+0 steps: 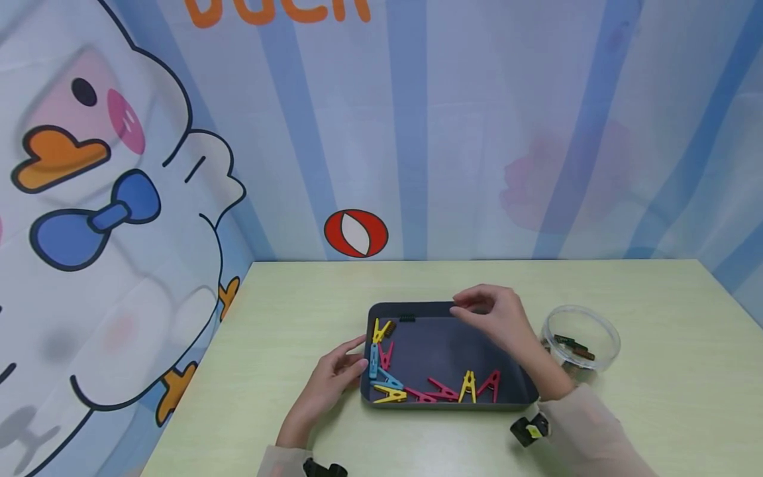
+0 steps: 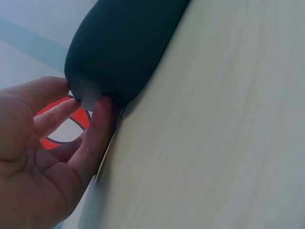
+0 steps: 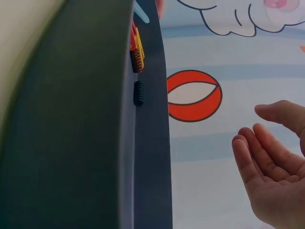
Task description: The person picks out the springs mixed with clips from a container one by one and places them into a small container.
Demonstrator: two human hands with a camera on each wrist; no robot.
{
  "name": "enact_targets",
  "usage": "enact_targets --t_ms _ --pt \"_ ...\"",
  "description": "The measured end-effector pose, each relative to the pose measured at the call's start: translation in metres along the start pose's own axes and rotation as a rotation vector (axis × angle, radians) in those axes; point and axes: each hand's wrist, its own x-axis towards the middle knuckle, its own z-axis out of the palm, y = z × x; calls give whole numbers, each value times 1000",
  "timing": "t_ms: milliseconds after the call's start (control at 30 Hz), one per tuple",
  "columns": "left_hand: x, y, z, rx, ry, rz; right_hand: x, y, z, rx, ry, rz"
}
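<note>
A dark grey tray (image 1: 429, 358) lies on the table. My left hand (image 1: 330, 381) touches its left wall, thumb and fingers spread along the outside; the left wrist view shows the fingertips against the tray's end. My right hand (image 1: 491, 318) is over the tray's back right part, thumb apart from the fingers, nothing between them. Yellow, blue and pink clothespins line the left and front sides, including a yellow clothespin (image 1: 467, 386) and a blue clothespin (image 1: 373, 361). A small ribbed dark green piece (image 3: 138, 93) lies along the back wall, near a ribbed brown piece (image 3: 137, 61).
To the right of the tray stands a round clear plastic tub (image 1: 610, 348) with several dark green and brown pieces (image 1: 575, 347) inside, close to my right forearm. A printed curtain (image 1: 465, 132) hangs behind the pale wooden table (image 1: 286, 298).
</note>
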Motion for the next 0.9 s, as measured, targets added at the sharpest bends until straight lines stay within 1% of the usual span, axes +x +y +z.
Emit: enact_targets --t_ms 167,367,600,900 --pt "0 -1 -1 3 4 -2 3 2 7 5 -10 4" --pt "0 -2 -1 -8 -5 2 5 3 12 35 -24 38" --pt "0 -2 -1 -6 -1 0 8 6 21 65 -55 22" --pt "0 0 0 -8 6 -4 14 11 35 85 -64 46"
